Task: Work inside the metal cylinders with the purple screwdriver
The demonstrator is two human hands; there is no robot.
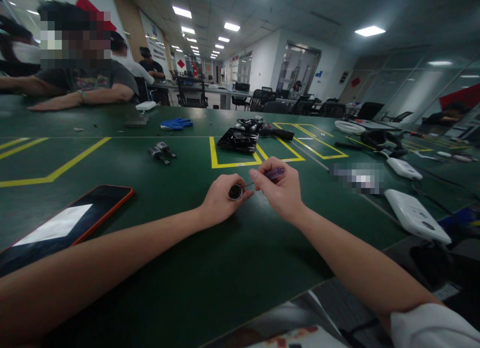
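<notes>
My left hand point(220, 200) is closed around a small round part point(235, 191) with a dark face and a pale metallic rim; most of its body is hidden in the fingers. In my right hand point(279, 190) is a screwdriver with a purple handle point(275, 173). Its thin shaft points left toward the part, and my left fingers are close by its tip. Whether the tip touches the part I cannot tell. Both hands are just above the green table point(210, 278), in front of the yellow tape outlines.
Beyond my hands lie a shiny black packet point(238, 140) and a dark cylindrical tool point(279, 132). Small metal-and-black parts point(162, 151), a blue glove point(177, 123) and a phone point(112, 198) are to the left. White devices point(416, 214) with cables lie right. A person point(93, 80) sits across the table.
</notes>
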